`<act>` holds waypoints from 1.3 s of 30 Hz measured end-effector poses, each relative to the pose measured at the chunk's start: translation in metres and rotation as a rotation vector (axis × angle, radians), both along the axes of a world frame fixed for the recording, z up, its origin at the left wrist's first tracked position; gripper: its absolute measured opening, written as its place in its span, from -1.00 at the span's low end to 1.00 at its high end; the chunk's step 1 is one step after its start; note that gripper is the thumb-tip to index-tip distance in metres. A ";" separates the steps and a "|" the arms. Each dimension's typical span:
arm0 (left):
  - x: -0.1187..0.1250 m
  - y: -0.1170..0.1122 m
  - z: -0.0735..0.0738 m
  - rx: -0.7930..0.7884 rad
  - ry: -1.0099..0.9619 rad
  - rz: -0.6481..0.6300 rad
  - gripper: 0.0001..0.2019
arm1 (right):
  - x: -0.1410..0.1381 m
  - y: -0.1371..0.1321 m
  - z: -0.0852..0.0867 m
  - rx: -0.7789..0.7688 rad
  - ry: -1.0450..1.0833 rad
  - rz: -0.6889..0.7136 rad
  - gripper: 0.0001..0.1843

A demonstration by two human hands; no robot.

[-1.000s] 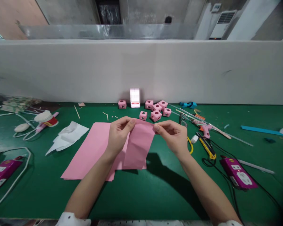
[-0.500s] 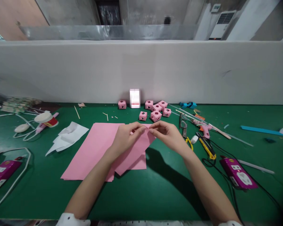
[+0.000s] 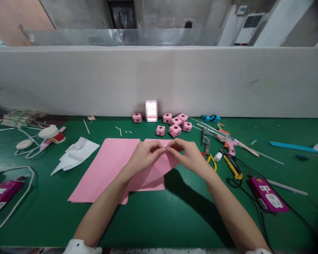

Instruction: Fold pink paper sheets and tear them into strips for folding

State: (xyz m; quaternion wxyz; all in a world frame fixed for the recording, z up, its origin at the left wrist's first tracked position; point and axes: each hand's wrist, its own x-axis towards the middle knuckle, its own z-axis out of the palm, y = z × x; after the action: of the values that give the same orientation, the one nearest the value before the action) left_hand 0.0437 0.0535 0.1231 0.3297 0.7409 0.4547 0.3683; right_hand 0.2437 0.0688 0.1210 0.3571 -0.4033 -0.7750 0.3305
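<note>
My left hand [image 3: 145, 157] and my right hand [image 3: 188, 155] meet fingertip to fingertip over the green table [image 3: 159, 218]. Both pinch a sheet of pink paper [image 3: 159, 169], held folded and low above the table. Under it lies a stack of flat pink sheets [image 3: 103, 173]. Several small pink paper cubes [image 3: 175, 127] with dark diamond holes sit just beyond my hands near the wall.
To the right lie scissors [image 3: 207, 143], a glue gun [image 3: 229, 144], a yellow utility knife [image 3: 231, 164] and a purple power strip [image 3: 267, 194] with black cord. To the left are crumpled white paper [image 3: 74, 153], a tape roll [image 3: 51, 132] and another power strip [image 3: 2, 194].
The pink sheet hung upright between my spread hands a second ago. My hands have come together and lowered, bringing the paper's corners together and folding it down over the stack.
</note>
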 end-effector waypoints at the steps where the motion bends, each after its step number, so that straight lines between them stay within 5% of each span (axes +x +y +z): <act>1: 0.000 0.000 0.000 0.002 0.020 0.002 -0.75 | 0.000 -0.001 0.000 0.024 -0.018 0.005 -0.88; 11: 0.001 0.008 -0.009 -0.019 0.074 -0.002 -0.77 | -0.005 0.006 -0.011 0.174 -0.059 -0.054 -0.87; 26: -0.022 0.016 0.003 -0.029 0.079 -0.034 -0.79 | 0.018 0.025 -0.009 -0.121 0.183 -0.047 -0.78; 39: 0.000 0.007 -0.007 0.238 0.433 0.006 -0.77 | 0.003 0.006 -0.006 0.216 -0.318 -0.010 -0.86</act>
State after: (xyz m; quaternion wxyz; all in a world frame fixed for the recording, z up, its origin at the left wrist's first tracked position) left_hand 0.0441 0.0610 0.1159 0.1338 0.8349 0.4703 0.2527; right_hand 0.2463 0.0746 0.1154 0.2731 -0.4134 -0.8506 0.1760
